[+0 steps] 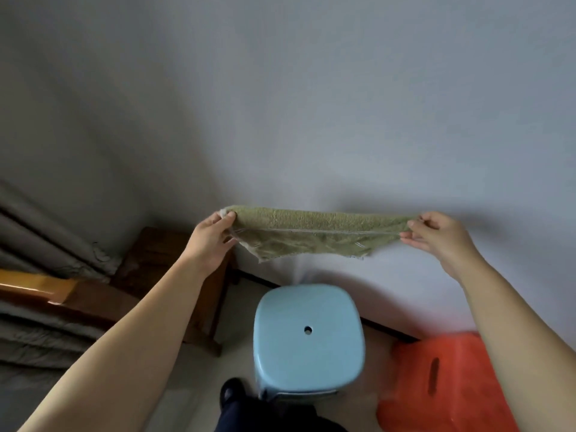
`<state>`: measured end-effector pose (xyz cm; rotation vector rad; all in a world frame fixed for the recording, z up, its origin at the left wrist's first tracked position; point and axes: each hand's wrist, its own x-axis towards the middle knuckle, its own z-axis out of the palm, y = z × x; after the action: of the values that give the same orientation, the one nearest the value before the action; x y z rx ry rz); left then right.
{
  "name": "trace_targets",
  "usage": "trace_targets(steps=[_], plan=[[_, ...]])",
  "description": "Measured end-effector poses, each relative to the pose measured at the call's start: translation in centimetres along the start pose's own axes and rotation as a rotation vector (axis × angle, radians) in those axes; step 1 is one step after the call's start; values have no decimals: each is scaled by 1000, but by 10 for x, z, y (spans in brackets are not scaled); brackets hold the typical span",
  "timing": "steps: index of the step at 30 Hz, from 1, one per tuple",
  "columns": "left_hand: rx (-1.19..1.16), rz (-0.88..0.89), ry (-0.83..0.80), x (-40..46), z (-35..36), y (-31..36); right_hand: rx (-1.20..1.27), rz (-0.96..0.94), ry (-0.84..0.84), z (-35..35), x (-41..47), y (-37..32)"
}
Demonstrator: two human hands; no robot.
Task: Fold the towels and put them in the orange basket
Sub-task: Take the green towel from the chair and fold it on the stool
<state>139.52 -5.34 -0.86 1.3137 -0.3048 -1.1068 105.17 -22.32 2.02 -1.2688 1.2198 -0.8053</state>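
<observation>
Both bare arms are reaching forward and upward, spread wide apart, elbows nearly straight. The left hand (pixel 212 236) is pinching one end of the towel (pixel 314 233), its thumb lying on top and its fingers (pixel 229 242) curling underneath. The right hand (pixel 436 235) is gripping the opposite end, thumb and forefinger closing on the edge while the other fingers are extending below. Both wrists are sitting at about the same height, pulling the cloth taut between them. A dark-trousered leg (pixel 265 416) is showing below.
</observation>
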Motion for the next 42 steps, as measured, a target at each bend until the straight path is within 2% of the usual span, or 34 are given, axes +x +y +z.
trace_targets(steps=[3, 9, 15, 19, 25, 30, 34, 37, 42], plan=[[112, -130, -59, -16, -27, -44, -77, 147, -93, -17, -22, 38], [349, -455, -40, -43, -74, -141, -283, 526, -295, -24, -66, 136], [457, -613, 17, -62, -84, -196, -352, 763, -328, -22, -89, 224], [564, -634, 67, -35, -91, -217, -410, 748, -282, -7, -63, 254], [642, -508, 230, 55, -93, -260, -626, 457, -98, 28, 21, 302], [694, -425, 386, 106, -79, -298, -769, 340, 34, 47, 57, 355], [753, -478, 448, 89, -72, -316, -663, 366, 159, 56, 33, 372], [801, -551, 363, 50, -74, -327, -625, 489, 114, 57, -3, 372], [869, -581, 304, -1, -76, -337, -616, 590, 46, 54, -26, 364]])
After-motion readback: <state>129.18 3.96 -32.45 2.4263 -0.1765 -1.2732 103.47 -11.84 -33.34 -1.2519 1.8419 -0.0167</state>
